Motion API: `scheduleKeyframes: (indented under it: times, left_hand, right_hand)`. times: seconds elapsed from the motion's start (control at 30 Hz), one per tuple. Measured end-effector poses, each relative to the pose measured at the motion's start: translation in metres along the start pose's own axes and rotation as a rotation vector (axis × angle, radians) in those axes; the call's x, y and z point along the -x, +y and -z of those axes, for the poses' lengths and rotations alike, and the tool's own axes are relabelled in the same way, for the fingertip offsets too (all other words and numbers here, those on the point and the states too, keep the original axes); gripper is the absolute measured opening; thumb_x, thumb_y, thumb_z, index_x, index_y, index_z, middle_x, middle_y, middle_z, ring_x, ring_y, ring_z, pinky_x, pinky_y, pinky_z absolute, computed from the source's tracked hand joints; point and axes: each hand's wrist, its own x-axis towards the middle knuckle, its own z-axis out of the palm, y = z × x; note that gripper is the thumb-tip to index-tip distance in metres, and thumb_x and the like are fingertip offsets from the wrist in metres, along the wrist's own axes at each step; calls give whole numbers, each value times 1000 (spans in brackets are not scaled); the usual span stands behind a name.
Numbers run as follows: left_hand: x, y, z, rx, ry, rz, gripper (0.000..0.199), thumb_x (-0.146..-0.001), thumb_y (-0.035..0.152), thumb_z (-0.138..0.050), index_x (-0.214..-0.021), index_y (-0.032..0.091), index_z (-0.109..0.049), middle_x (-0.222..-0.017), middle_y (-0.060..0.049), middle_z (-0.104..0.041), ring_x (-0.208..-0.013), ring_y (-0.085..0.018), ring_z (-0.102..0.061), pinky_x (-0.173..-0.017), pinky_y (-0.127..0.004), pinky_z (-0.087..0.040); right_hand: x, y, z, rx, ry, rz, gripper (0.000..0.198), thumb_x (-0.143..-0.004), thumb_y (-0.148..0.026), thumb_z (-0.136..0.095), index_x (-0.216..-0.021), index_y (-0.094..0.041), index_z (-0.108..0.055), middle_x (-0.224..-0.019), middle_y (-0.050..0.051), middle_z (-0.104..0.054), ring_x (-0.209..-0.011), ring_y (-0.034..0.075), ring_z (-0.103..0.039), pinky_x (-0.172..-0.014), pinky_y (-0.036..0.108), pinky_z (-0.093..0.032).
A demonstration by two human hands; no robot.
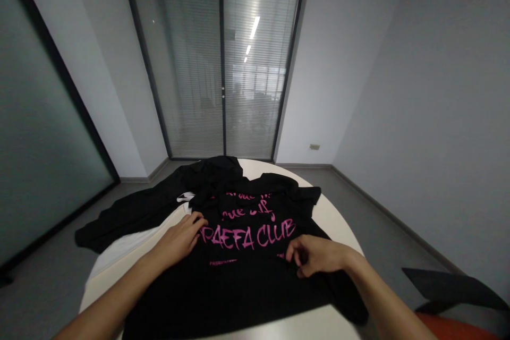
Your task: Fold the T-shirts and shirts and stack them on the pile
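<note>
A black T-shirt (239,289) with pink lettering lies spread on the table, its far part bunched in folds. At the shirt's left edge is my left hand (183,235), fingers bent and closed on the fabric. My right hand (316,254) is on the right side of the print, just below the large letters. Its fingers are curled in toward the thumb on the cloth; the exact grip is partly hidden.
Another dark garment (147,207) lies along the table's left side, with a white cloth (123,244) beneath it. The round pale table (340,220) has a curved edge. A chair (458,297) stands at the lower right. Glass panels with blinds (191,74) are beyond.
</note>
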Motion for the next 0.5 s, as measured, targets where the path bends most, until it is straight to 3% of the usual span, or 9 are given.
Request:
scheduleKeyframes:
  times: [0.1,0.17,0.23,0.3,0.4,0.5]
  left_hand:
    - [1,-21,-3,31,48,-8,51,-80,6,-48,-125,28,-57,-130,-8,-53,-120,-24,-54,-101,-38,-46]
    - [1,-31,-1,7,76,20,55,-76,1,-48,-124,27,-57,-133,-8,-52,-122,-24,-53,-100,-38,-47]
    - [-2,-35,3,-71,108,61,53,-76,-2,-45,-120,25,-59,-132,-8,-52,-120,-24,-54,-97,-39,-49]
    - [-7,-31,9,-148,151,70,43,-81,1,-43,-114,22,-61,-125,-10,-55,-113,-25,-56,-94,-40,-50]
    - [-14,-10,18,-126,194,-3,24,-94,20,-45,-112,20,-62,-116,-10,-60,-103,-25,-61,-94,-41,-51]
    - [-13,15,19,-18,165,-155,38,-96,36,-50,-131,23,-55,-133,-11,-56,-118,-27,-57,-104,-45,-46]
  right_hand:
    - [9,-7,-5,-131,-363,-45,40,-59,-41,-84,-91,-18,-76,-71,-3,-64,-58,9,-55,-53,19,-40]
    - [14,-10,-8,-180,-570,-94,42,-68,-56,-78,-82,-17,-76,-64,-2,-62,-52,8,-53,-48,19,-38]
    - [15,-11,-9,-191,-590,-85,50,-77,-65,-68,-77,-15,-75,-57,-2,-58,-46,7,-48,-45,18,-35]
    - [11,-8,-7,-218,-405,-12,53,-78,-66,-66,-82,-15,-75,-56,-4,-53,-46,6,-44,-46,18,-35]
    - [-2,-5,1,-188,17,119,50,-79,-61,-69,-101,-16,-72,-67,-3,-57,-57,9,-51,-57,21,-44]
    - [-16,-5,7,93,371,214,47,-83,-57,-66,-111,-20,-70,-95,6,-66,-86,18,-61,-82,32,-50]
